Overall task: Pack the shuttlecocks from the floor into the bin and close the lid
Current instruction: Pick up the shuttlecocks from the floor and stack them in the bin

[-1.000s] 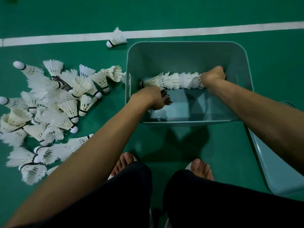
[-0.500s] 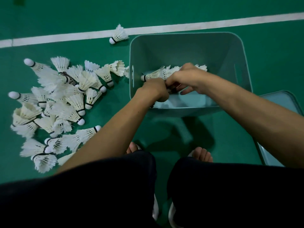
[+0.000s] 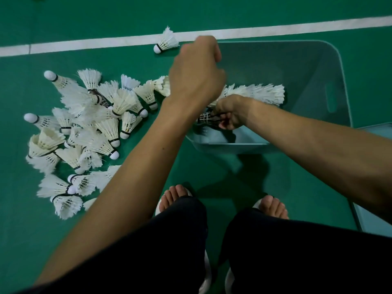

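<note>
Shuttlecocks [image 3: 89, 132] are lying heaped on the green floor [image 3: 254, 18] to the left of the bin [image 3: 339, 81], feathers and cork tips pointing every way, many overlapping. One stray shuttlecock [image 3: 166, 41] is lying apart, on the white court line [image 3: 95, 42] just beyond the bin's far left corner. A nested row of shuttlecocks [image 3: 258, 94] is being held inside the bin, stretched sideways with its feathered end toward the right wall. The right hand [image 3: 230, 112] is being kept curled around the cork end of that row, fingers closed on it, low inside the bin near the front left corner. The left hand [image 3: 196, 71] is being held raised over the bin's left rim, loosely closed with the fingers bent inward; whether anything is being gripped in it cannot be told, since only its back is showing. The left forearm is crossing over the near edge of the heap and is hiding part of the bin's left wall. The bin's lid [image 3: 373, 177] is lying on the floor at the right, only partly being shown. Two feet in sandals [image 3: 176, 198] are being planted just in front of the bin, with dark trousers [image 3: 275, 251] filling the lower edge.
</note>
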